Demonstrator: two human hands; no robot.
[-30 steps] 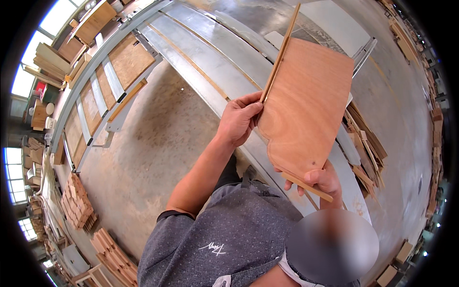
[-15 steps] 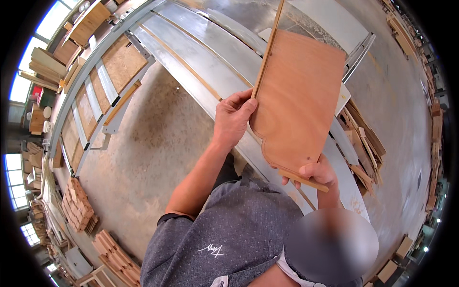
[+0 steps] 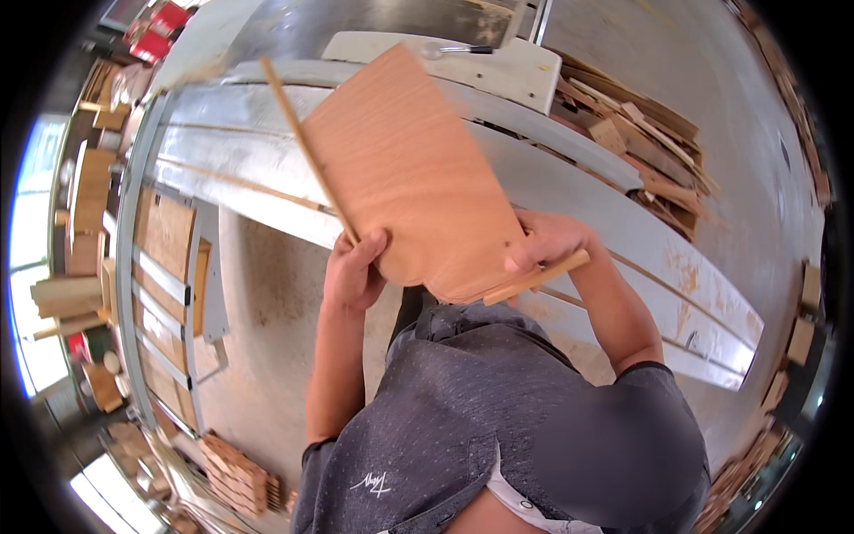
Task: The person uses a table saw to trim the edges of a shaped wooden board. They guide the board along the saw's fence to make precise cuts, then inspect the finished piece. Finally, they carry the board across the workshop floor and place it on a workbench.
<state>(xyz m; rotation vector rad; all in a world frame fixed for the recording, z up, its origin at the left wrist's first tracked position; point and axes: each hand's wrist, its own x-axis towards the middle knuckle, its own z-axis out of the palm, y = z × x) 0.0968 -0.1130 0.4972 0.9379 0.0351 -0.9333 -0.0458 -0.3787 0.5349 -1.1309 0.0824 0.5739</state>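
Note:
My left hand [image 3: 354, 267] grips the lower left edge of a reddish plywood panel [image 3: 405, 165], together with a long narrow wooden strip [image 3: 298, 133] that runs along that side. The panel has a wavy, curved near edge. My right hand [image 3: 551, 245] holds the panel's right side, thumb on its face, along with a short narrow wooden piece [image 3: 534, 278] lying crosswise near that corner. Both hands hold the work above the long metal machine bed [image 3: 676, 311], in front of my torso.
A framed sliding table with wood inserts [image 3: 165, 222] stands at left. Beyond the panel lie a white plate [image 3: 525, 80] with a dark-handled object [image 3: 471, 50] and a pile of offcuts [image 3: 649, 151]. Stacked blocks [image 3: 236, 467] sit on the floor at lower left; timber and shelving line both sides.
The view has turned. The panel's far end has swung to the left and tilted, my left hand sits lower and further left, and my right hand is higher, both still gripping.

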